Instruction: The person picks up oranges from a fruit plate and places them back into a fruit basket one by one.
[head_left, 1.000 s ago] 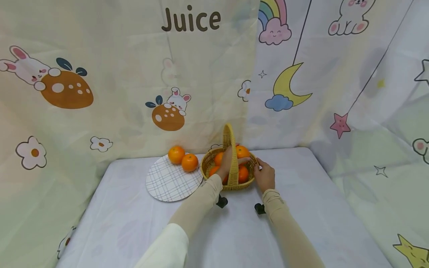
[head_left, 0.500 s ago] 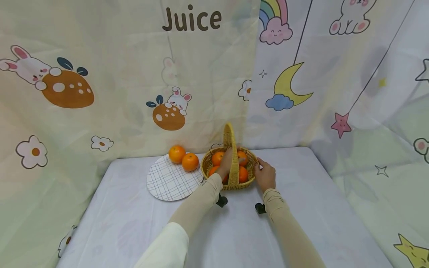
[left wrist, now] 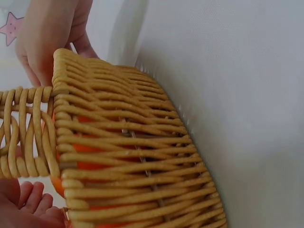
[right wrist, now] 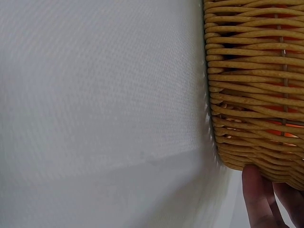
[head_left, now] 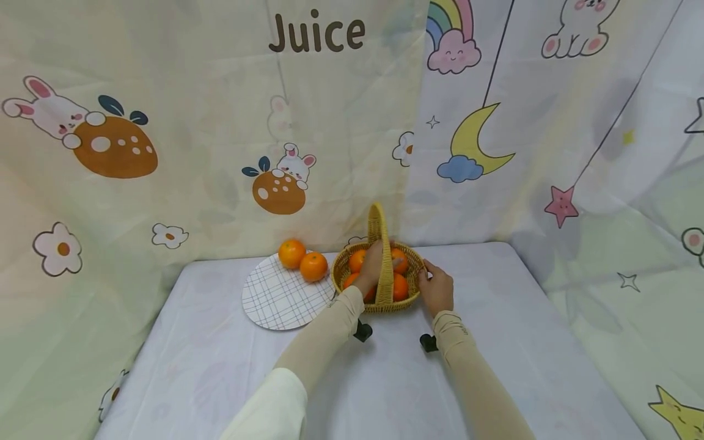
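Several oranges (head_left: 357, 261) lie in the yellow wicker basket (head_left: 396, 306) near the back of the table. My left hand (head_left: 371, 264) reaches into it under the arched handle (head_left: 384, 244). One of its fingers lies across the orange (head_left: 402, 266) at the back right; the frames do not show whether the hand grips it. In the left wrist view, the left hand's fingers (left wrist: 40, 202) appear partly curled behind the handle's base. My right hand (head_left: 438, 290) holds the basket's right end by the rim, and its fingertips (right wrist: 251, 178) touch the weave in the right wrist view.
Left of the basket is a round white mat (head_left: 280, 305) with a grid pattern, its edge close to the basket. Two more oranges (head_left: 313, 267) sit at its back edge. A printed cloth (head_left: 209, 153) hangs right behind the white table (head_left: 181, 354).
The orange at the basket's back right has gone lower into the basket with my left hand's finger over it. Since half a second ago both hands have stayed nearly still.
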### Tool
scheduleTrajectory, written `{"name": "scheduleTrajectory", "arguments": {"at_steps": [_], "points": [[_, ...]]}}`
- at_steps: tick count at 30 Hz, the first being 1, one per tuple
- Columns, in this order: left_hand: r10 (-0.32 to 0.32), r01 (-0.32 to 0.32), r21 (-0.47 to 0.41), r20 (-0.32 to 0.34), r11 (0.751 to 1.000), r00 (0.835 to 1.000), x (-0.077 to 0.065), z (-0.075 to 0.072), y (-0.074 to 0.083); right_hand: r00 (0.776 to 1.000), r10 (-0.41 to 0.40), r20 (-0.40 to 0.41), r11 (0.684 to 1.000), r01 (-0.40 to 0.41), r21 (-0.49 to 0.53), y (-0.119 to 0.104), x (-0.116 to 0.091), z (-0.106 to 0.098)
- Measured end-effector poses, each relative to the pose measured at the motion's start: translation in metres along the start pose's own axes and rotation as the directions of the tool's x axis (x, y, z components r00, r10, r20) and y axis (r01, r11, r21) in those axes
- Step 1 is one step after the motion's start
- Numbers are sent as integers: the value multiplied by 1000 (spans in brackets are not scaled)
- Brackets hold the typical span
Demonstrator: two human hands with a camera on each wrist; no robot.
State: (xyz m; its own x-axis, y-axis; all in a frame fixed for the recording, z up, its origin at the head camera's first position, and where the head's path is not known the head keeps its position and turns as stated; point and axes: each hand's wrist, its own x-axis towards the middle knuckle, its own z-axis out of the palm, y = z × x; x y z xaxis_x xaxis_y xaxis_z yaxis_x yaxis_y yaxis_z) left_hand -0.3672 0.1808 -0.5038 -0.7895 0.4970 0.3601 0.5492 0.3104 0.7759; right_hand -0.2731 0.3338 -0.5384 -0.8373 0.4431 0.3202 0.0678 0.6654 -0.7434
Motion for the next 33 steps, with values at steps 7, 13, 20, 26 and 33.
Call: {"name": "scheduleTrajectory", "arguments": {"at_steps": [7,13,20,26,33], "points": [[-118,118,-12,3,993,993,-2,-8,-1,1000,-14,-4,1000,14,1,-1,0,-1],[-183,183,-8,-12,983,983,-1,-15,-6,1000,-13,3,1000,13,8,0,0,0],[-147,148,20,-22,989,989,-4,-35,-3,1000,-2,17,1000,2,17,1,1,-1],[-110,110,-7,-49,994,993,-8,-46,-19,1000,6,17,1000,-6,20,2,3,-1],[-47,51,62,-70,997,996,-14,-73,-29,1000,8,7,1000,-8,26,0,1,-1]]}}
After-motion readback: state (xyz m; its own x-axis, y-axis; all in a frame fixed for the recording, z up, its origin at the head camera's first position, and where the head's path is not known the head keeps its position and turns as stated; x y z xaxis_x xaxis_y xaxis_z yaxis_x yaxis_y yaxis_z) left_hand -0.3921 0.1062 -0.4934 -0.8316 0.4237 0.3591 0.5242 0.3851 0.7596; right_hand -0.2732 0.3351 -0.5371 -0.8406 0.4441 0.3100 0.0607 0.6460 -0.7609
